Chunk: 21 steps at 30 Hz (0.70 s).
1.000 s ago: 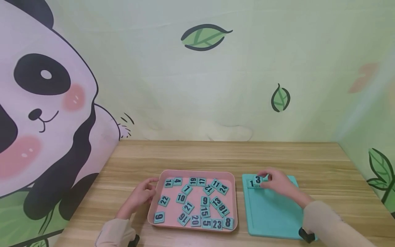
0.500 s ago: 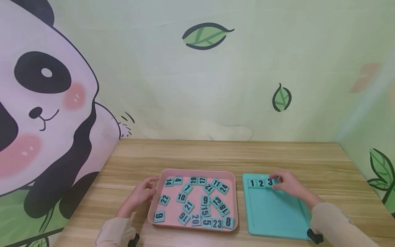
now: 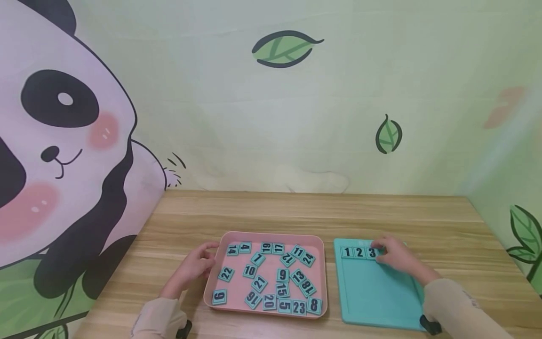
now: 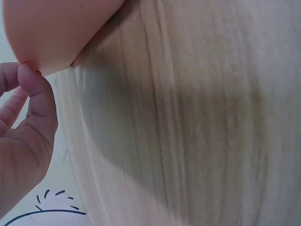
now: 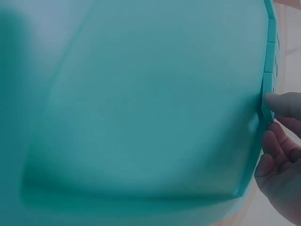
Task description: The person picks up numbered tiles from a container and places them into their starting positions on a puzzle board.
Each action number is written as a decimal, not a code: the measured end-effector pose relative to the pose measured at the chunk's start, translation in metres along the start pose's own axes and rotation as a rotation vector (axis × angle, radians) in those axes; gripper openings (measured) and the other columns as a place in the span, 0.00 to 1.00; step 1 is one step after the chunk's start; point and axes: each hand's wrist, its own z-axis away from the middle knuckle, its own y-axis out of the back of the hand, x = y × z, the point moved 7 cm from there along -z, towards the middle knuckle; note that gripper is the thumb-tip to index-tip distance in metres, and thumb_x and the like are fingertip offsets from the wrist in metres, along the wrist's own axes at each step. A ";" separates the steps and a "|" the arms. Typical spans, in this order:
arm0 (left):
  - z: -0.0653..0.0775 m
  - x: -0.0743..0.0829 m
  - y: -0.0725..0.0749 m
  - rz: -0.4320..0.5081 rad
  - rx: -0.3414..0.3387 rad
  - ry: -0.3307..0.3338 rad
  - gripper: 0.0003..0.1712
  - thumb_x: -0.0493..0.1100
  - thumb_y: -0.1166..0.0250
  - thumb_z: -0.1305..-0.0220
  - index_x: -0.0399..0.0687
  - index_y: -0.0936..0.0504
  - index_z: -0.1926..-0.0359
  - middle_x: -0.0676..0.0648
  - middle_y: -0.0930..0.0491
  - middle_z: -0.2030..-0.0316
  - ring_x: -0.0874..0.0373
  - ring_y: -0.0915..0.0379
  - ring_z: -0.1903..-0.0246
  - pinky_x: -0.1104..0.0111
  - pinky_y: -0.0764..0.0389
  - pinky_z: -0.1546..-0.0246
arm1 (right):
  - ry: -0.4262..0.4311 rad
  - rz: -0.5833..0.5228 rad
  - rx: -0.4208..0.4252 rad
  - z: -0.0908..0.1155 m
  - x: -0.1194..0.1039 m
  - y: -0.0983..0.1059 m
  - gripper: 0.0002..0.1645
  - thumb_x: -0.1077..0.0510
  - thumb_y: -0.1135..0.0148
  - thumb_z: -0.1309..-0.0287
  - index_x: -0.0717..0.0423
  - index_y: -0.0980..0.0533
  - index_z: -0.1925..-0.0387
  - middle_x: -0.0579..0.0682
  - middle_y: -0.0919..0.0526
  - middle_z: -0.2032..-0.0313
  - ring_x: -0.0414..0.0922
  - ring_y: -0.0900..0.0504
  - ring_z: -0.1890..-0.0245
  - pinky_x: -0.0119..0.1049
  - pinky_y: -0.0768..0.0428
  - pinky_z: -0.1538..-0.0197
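Note:
My right hand is at the top of the turquoise board, its thumb and fingers pinching the number 3 tile. That tile lies in the top row, right of the number 1 tile and the number 2 tile. In the right wrist view the thumb presses the near edge of the tile. At the left side of the pink tray, my left hand holds the rim. The left wrist view shows its thumb against the outer wall of the tray; the other fingertips are partly hidden.
Several number tiles lie loose in the tray at mixed angles, such as the number 4 tile and the number 8 tile. A wooden table carries tray and board. Behind it stands a printed panda-and-leaf backdrop.
The right hand has moved right along the board with the number 3 tile, from over the number 2 tile to beside it. The tile has come down into the row. The left hand stays put.

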 end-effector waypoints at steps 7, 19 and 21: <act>0.000 0.000 0.000 0.000 0.005 0.002 0.26 0.30 0.50 0.46 0.45 0.34 0.44 0.42 0.32 0.68 0.56 0.35 0.78 0.68 0.30 0.78 | -0.038 -0.004 0.011 0.000 -0.001 -0.001 0.20 0.63 0.40 0.55 0.62 0.26 0.55 0.58 0.25 0.58 0.53 0.27 0.57 0.48 0.27 0.56; 0.001 -0.001 0.001 0.000 0.006 0.005 0.26 0.30 0.49 0.45 0.46 0.34 0.43 0.42 0.32 0.67 0.55 0.34 0.78 0.68 0.30 0.78 | 0.128 -0.149 0.039 -0.014 -0.057 0.001 0.21 0.62 0.40 0.53 0.66 0.27 0.54 0.60 0.24 0.60 0.45 0.32 0.69 0.32 0.32 0.72; 0.001 0.000 0.000 0.002 0.006 0.002 0.26 0.30 0.49 0.45 0.46 0.34 0.43 0.42 0.32 0.67 0.55 0.34 0.79 0.67 0.30 0.79 | 0.149 -0.177 0.038 -0.017 -0.071 -0.003 0.20 0.63 0.41 0.51 0.66 0.27 0.55 0.61 0.24 0.60 0.44 0.32 0.71 0.31 0.32 0.74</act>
